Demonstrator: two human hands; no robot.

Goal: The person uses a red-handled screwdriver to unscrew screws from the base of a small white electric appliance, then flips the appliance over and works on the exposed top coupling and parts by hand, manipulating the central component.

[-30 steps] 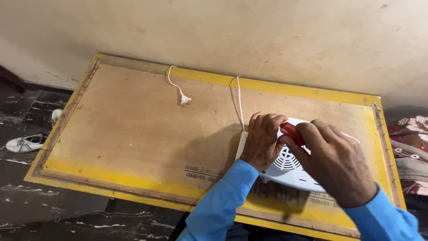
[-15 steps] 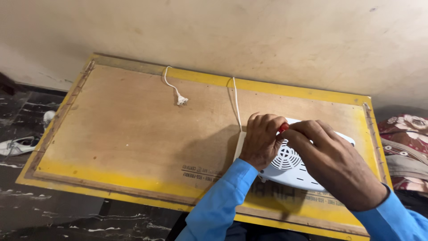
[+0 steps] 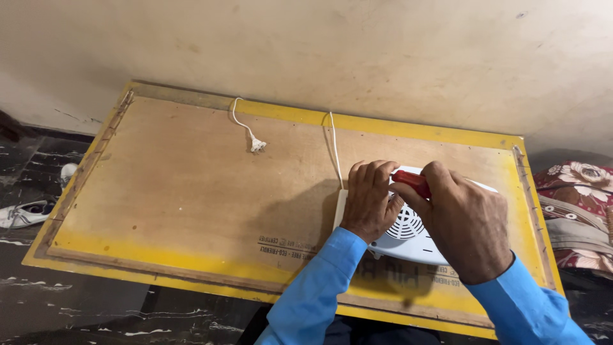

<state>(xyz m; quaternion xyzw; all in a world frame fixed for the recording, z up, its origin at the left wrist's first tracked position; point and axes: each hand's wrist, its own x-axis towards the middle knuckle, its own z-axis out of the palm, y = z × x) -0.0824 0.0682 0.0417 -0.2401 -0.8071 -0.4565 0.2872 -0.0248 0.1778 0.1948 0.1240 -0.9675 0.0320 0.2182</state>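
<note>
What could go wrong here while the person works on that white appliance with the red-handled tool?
The left hand rests on the white appliance right beside the red-handled tool gripped by the right hand; a slip could perhaps jab the fingers. The white cord runs off the board's far edge, so a snag there might tug the appliance.

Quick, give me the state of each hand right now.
Left hand: pressed palm-down on the white appliance, gripping nothing.
Right hand: closed around the red tool handle.
</note>
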